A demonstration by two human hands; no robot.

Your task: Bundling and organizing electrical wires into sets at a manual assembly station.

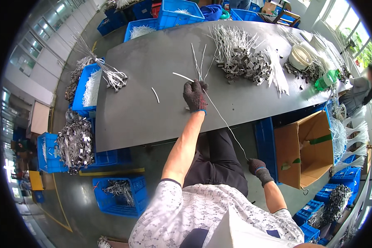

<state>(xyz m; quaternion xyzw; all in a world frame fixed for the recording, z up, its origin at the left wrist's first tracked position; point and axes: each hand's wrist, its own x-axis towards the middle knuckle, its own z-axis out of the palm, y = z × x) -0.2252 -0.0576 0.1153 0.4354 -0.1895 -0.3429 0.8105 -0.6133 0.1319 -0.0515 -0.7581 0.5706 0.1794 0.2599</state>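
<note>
My left hand (pixel 195 96), in a dark knit glove, is closed above the grey table (pixel 132 115). It grips several thin white wires (pixel 197 62) whose ends fan out past the fingers, and a short white tube (pixel 182 76) sticks out to its left. One long wire (pixel 224 120) runs from this hand over the table's near edge to my right hand (pixel 260 170). That hand, also gloved, is low by my right thigh, its fingers pinched on the wire's end. A second short white tube (pixel 155 95) lies on the table left of my left hand.
A heap of wired metal-ended parts (pixel 248 64) covers the table's far right, near a white bowl (pixel 300 57) and a green bottle (pixel 326 80). Another bundle (pixel 113 78) lies at the left edge. An open cardboard box (pixel 287 155) stands at right. Another person (pixel 355 93) is at far right.
</note>
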